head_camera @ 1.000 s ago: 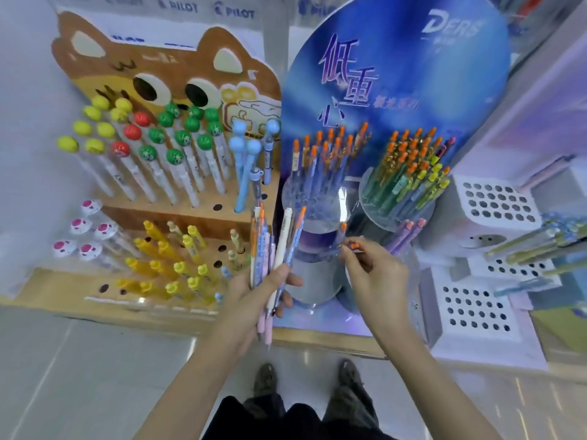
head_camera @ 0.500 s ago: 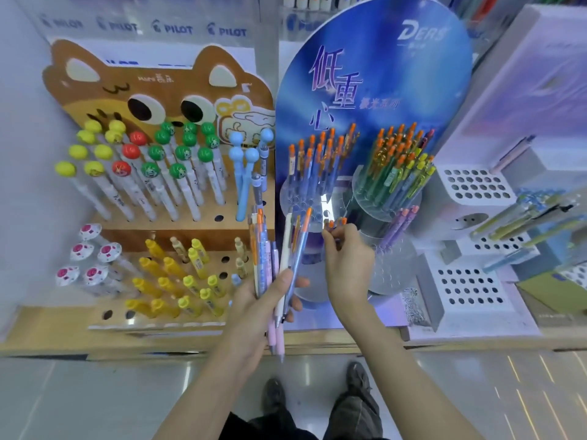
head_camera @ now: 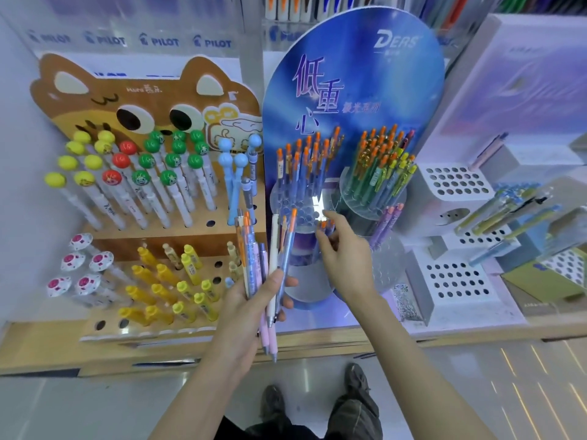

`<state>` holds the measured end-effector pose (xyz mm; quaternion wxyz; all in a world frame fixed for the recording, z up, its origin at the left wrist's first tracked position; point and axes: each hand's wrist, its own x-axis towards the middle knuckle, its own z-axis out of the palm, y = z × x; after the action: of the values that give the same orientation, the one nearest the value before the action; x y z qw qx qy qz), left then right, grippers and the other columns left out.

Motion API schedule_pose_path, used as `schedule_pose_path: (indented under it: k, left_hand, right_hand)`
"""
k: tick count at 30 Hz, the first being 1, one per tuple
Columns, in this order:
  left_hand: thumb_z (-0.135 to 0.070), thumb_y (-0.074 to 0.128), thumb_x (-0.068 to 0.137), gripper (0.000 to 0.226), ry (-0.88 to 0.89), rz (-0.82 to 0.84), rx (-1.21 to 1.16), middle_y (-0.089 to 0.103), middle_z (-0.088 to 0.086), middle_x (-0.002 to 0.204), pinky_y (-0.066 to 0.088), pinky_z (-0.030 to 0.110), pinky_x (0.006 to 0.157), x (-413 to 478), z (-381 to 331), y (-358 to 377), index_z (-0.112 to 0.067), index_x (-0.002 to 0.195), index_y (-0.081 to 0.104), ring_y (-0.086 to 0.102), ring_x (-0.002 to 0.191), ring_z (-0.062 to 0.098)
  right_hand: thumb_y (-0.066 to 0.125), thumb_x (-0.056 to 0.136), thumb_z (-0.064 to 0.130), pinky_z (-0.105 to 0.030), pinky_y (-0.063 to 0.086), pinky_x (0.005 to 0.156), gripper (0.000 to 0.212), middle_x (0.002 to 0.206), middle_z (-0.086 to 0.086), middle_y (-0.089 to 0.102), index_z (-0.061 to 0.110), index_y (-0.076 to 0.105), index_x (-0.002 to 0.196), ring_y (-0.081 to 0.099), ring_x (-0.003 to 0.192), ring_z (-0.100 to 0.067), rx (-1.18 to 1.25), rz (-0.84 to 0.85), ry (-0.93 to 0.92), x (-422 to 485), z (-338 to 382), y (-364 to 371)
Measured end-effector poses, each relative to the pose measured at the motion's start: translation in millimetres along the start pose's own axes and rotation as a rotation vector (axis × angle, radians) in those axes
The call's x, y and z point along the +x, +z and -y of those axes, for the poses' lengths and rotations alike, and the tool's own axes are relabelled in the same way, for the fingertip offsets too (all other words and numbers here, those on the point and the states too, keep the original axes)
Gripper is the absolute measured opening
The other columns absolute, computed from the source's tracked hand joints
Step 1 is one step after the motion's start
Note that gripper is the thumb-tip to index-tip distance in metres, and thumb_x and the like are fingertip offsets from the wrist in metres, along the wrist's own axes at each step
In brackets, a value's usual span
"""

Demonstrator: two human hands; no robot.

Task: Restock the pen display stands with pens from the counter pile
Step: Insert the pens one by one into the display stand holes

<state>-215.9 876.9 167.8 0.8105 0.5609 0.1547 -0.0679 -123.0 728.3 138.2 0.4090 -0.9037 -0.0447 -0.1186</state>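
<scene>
Pulled the right hand back from the clear tier of the blue stand, fingers loosened, spread and empty. Kept the pen bundle gripped upright in the left hand, just left of the right hand, caps pointing up toward the tier's open holes.

A: Any room ahead of the fingers of the right hand?

B: Yep, empty holes in the clear tier straight ahead of them. Orange-topped pens wall off the back though, purple pens stand off to their right, and the bunch of pens in the left hand crowds the left side.
</scene>
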Motion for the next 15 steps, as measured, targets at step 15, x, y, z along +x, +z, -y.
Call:
schedule_pose_path:
  k: [15]
  left_hand:
    - [-0.03,0.063,0.08,0.032,-0.027,-0.026,0.086,0.076,0.005,0.092,0.053,0.022,0.056,4.5,-1.4,7.0,-0.022,0.11,0.059,0.073,0.077,0.021]
  right_hand:
    - [0.065,0.09,0.02,-0.025,0.038,0.044,0.032,0.056,-0.011,0.045,0.004,0.052,0.066,0.041,0.045,-0.014,0.545,0.311,0.169,6.4,54.3,-38.7]
